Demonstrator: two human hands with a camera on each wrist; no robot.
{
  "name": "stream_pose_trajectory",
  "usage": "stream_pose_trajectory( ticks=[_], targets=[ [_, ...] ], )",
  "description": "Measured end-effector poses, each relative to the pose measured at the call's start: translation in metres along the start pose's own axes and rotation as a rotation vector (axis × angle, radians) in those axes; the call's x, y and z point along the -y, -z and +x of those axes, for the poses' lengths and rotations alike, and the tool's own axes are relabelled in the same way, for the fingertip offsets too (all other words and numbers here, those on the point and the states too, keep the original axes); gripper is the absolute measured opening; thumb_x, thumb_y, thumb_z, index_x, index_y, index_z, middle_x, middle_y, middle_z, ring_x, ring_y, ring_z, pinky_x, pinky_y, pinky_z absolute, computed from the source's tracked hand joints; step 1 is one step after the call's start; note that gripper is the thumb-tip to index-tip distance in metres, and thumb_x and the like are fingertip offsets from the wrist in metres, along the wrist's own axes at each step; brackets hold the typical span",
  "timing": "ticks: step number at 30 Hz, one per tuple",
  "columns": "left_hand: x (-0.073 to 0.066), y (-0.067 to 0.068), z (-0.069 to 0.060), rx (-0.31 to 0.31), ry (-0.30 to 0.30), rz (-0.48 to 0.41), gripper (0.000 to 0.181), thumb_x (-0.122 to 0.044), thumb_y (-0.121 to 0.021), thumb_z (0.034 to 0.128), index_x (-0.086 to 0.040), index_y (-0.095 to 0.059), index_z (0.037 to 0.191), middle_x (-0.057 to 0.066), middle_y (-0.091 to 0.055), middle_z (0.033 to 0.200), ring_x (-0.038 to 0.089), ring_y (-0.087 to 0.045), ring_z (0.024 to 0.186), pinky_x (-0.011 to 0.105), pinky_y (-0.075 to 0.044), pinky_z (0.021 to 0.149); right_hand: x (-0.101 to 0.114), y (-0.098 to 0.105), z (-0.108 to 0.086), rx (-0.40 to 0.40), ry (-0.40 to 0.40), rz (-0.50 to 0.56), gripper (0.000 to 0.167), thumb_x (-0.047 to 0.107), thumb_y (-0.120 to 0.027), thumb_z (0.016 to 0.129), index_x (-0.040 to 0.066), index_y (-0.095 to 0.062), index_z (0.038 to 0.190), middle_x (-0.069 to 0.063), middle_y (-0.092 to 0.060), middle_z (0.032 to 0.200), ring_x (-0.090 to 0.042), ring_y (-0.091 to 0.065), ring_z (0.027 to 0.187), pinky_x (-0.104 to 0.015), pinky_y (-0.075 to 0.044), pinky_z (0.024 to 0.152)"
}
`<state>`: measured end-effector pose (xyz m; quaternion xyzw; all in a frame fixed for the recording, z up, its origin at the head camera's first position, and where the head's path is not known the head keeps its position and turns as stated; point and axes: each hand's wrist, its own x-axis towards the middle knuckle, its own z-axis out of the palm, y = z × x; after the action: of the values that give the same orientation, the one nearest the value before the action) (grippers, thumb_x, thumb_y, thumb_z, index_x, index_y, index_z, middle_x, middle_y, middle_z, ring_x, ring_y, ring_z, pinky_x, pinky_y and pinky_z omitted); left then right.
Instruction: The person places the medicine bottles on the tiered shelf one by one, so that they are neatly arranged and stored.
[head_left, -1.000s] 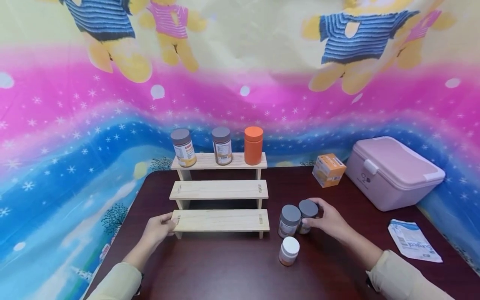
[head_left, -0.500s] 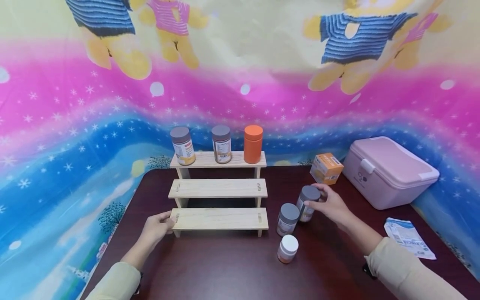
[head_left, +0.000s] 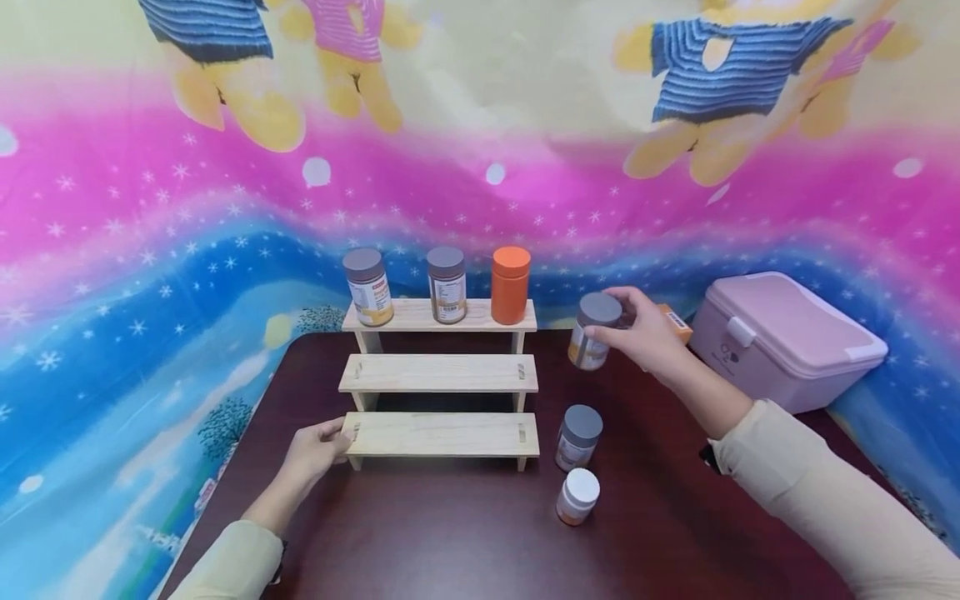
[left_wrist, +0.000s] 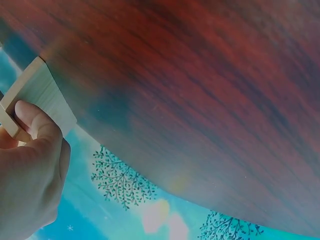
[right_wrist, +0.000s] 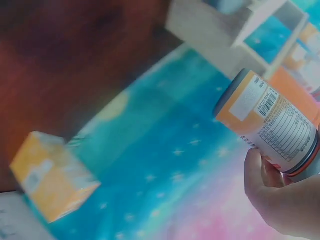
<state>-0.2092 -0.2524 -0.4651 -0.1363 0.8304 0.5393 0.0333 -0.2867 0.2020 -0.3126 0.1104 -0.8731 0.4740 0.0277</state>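
My right hand [head_left: 648,337] grips a grey-lidded supplement jar [head_left: 588,348] near its lid and holds it up, right of the rack's top step. In the right wrist view, the jar's printed label [right_wrist: 282,127] and barcode show. My left hand [head_left: 311,454] pinches the left end of the bottom step of a three-step wooden rack [head_left: 442,435]. The left wrist view shows the thumb [left_wrist: 32,117] against the wood. On the top step stand two grey-lidded jars [head_left: 369,293] and an orange jar [head_left: 511,287]. Another grey-lidded jar [head_left: 579,437] and a white-lidded bottle [head_left: 578,497] stand on the table.
A pink lidded box [head_left: 783,342] stands at the back right of the dark table [head_left: 450,542]. An orange and white carton [head_left: 677,323] is partly hidden behind my right hand. A printed cloth [head_left: 442,150] hangs behind the table.
My right hand has picked up the jar from beside the other grey-lidded one and carried it up and away from me, slightly left. My left hand keeps its hold on the rack.
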Motion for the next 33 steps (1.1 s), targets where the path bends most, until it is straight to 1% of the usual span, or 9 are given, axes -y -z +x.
stream_pose_trajectory(
  ticks=[3,6,8,11,13,18,24,29,33],
  targets=[
    [0.001,-0.001,0.001,-0.009,-0.017,-0.001,0.047,-0.009,-0.056,0.0922,0.011,-0.046,0.133,0.033,-0.056,0.118,0.02,-0.066,0.083,0.032,-0.058,0.071,0.013,-0.011,0.009,0.01,0.014,0.009,0.072,0.033,-0.075,0.081,0.008,-0.038,0.137,-0.013,-0.052,0.126,-0.027,-0.05,0.107,-0.038,-0.048,0.082],
    [0.002,-0.003,0.001,-0.015,-0.026,-0.008,0.046,-0.008,-0.057,0.0918,0.011,-0.047,0.132,0.032,-0.058,0.115,0.018,-0.066,0.078,0.032,-0.058,0.069,0.021,-0.027,0.015,0.048,0.006,0.025,0.071,0.033,-0.076,0.08,0.009,-0.039,0.136,-0.012,-0.052,0.125,-0.027,-0.05,0.106,-0.038,-0.049,0.083],
    [0.003,-0.004,0.001,-0.018,-0.027,-0.012,0.045,-0.008,-0.057,0.0917,0.011,-0.047,0.132,0.032,-0.059,0.114,0.017,-0.065,0.077,0.032,-0.058,0.069,0.024,-0.037,0.017,0.08,-0.007,0.027,0.072,0.034,-0.076,0.079,0.01,-0.039,0.136,-0.011,-0.052,0.124,-0.027,-0.051,0.106,-0.039,-0.05,0.083],
    [0.003,-0.004,0.001,-0.022,-0.029,-0.017,0.045,-0.007,-0.058,0.0915,0.012,-0.047,0.131,0.033,-0.058,0.114,0.017,-0.066,0.076,0.032,-0.058,0.068,0.027,-0.052,0.02,0.122,-0.012,0.049,0.071,0.031,-0.078,0.078,0.01,-0.04,0.134,-0.011,-0.053,0.123,-0.027,-0.053,0.106,-0.04,-0.051,0.084],
    [0.003,-0.004,0.0,-0.022,-0.036,-0.017,0.045,-0.007,-0.058,0.0916,0.013,-0.046,0.131,0.034,-0.058,0.115,0.018,-0.066,0.077,0.033,-0.058,0.068,0.029,-0.061,0.021,0.142,-0.003,0.051,0.07,0.031,-0.078,0.078,0.01,-0.041,0.133,-0.01,-0.054,0.122,-0.027,-0.055,0.105,-0.04,-0.052,0.084],
    [0.001,-0.002,-0.001,-0.033,-0.035,-0.018,0.045,-0.008,-0.058,0.0915,0.012,-0.047,0.131,0.033,-0.058,0.114,0.019,-0.066,0.079,0.032,-0.058,0.069,0.033,-0.077,0.025,0.161,0.02,0.044,0.068,0.028,-0.078,0.077,0.009,-0.042,0.132,-0.011,-0.056,0.119,-0.027,-0.056,0.101,-0.041,-0.052,0.084],
    [0.0,-0.005,-0.001,-0.029,-0.025,-0.025,0.045,-0.007,-0.058,0.0915,0.012,-0.047,0.131,0.032,-0.059,0.112,0.02,-0.066,0.078,0.032,-0.058,0.068,0.026,-0.085,0.027,0.164,0.007,0.049,0.066,0.028,-0.078,0.078,0.007,-0.042,0.13,-0.013,-0.056,0.121,-0.029,-0.056,0.104,-0.043,-0.05,0.088],
    [0.001,-0.003,0.001,-0.035,-0.026,-0.031,0.045,-0.007,-0.058,0.0913,0.012,-0.048,0.131,0.032,-0.059,0.112,0.016,-0.065,0.074,0.031,-0.058,0.067,0.025,-0.086,0.028,0.155,0.037,0.039,0.069,0.03,-0.077,0.078,0.009,-0.041,0.133,-0.012,-0.055,0.124,-0.03,-0.056,0.108,-0.046,-0.05,0.089],
    [0.004,-0.002,0.003,-0.038,-0.021,-0.028,0.044,-0.007,-0.058,0.091,0.011,-0.048,0.13,0.031,-0.06,0.111,0.016,-0.065,0.075,0.031,-0.058,0.068,0.023,-0.087,0.029,0.162,0.05,0.04,0.07,0.032,-0.077,0.079,0.011,-0.04,0.135,-0.012,-0.054,0.126,-0.031,-0.055,0.111,-0.048,-0.049,0.091]
  ],
)
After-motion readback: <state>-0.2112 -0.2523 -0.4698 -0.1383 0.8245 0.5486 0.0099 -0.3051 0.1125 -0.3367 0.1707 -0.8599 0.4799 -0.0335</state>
